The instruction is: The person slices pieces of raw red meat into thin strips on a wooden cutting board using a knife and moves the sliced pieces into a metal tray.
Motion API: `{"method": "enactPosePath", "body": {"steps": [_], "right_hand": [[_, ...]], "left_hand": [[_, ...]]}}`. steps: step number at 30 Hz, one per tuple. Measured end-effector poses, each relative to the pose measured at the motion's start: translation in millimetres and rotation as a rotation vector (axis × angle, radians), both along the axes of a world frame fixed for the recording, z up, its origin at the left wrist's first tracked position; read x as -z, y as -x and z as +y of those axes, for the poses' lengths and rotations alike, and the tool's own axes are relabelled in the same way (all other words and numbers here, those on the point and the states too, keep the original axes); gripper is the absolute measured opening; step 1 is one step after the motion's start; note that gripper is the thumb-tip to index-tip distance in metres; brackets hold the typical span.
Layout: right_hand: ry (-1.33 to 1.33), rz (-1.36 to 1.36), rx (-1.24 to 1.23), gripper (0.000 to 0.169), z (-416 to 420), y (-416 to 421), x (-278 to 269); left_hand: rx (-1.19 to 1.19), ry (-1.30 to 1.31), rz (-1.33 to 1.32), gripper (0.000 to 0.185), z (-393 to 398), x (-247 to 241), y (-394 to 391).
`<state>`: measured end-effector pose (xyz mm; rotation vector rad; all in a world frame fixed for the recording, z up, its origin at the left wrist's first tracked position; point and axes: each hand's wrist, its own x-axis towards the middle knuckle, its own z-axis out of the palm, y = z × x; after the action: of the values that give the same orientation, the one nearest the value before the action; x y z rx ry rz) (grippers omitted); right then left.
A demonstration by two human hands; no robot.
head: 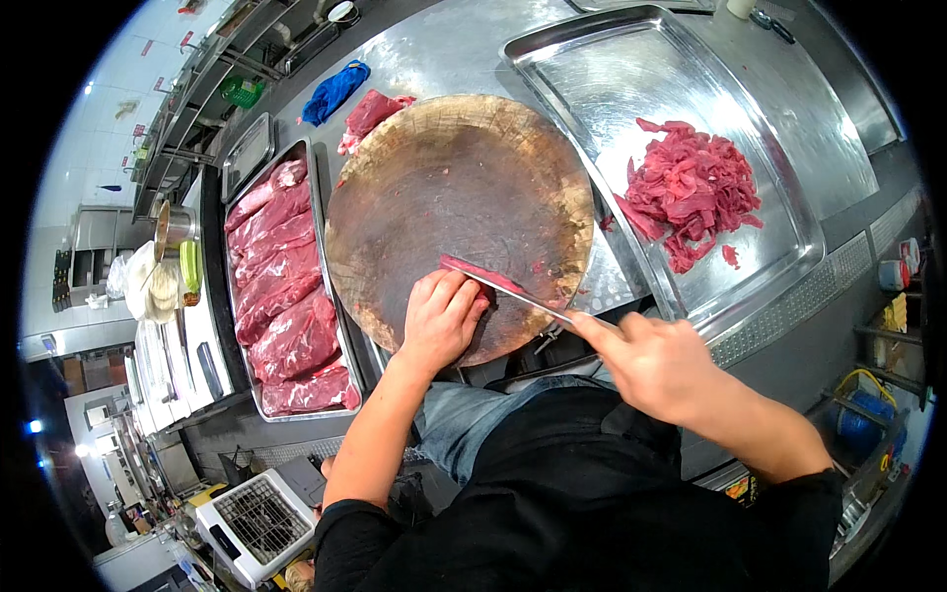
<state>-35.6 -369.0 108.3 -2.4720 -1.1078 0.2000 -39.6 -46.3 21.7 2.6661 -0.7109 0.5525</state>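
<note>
On a round wooden chopping block point(459, 192), my left hand point(442, 314) presses a piece of raw red meat point(482, 295), mostly hidden under its fingers. A knife point(529, 299) is gripped in my right hand point(651, 359), its blade running along the fingers of my left hand. Cut meat point(484, 274) lies along the blade's far side. To the right, a large metal tray point(769, 274) holds a heap of sliced raw meat point(692, 189). A narrower metal tray point(259, 412) at the left is filled with large raw meat pieces point(285, 296).
Behind the block, a chunk of raw meat point(370, 115) and a blue cloth point(335, 92) lie on the steel table point(429, 52). A smaller metal tray point(248, 155) is at the far left. Scissors or a similar tool point(772, 25) lie at the back right.
</note>
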Motion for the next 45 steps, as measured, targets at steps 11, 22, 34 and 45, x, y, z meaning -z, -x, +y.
{"method": "enactPosePath", "body": {"steps": [11, 22, 34, 45], "right_hand": [[-0.006, 0.014, 0.091, 0.060, 1, 9, 53], [0.036, -0.098, 0.097, 0.058, 76, -13, 54], [0.026, 0.064, 0.049, 0.062, 9, 6, 9], [-0.043, 0.139, 0.086, 0.062, -1, 13, 45]], "left_hand": [[-0.017, 0.021, -0.025, 0.025, -2, 4, 0], [-0.034, 0.015, -0.042, 0.026, -3, 4, 0], [-0.017, 0.021, -0.087, 0.032, 4, 10, 1], [-0.050, 0.045, -0.121, 0.028, -2, 6, 0]]}}
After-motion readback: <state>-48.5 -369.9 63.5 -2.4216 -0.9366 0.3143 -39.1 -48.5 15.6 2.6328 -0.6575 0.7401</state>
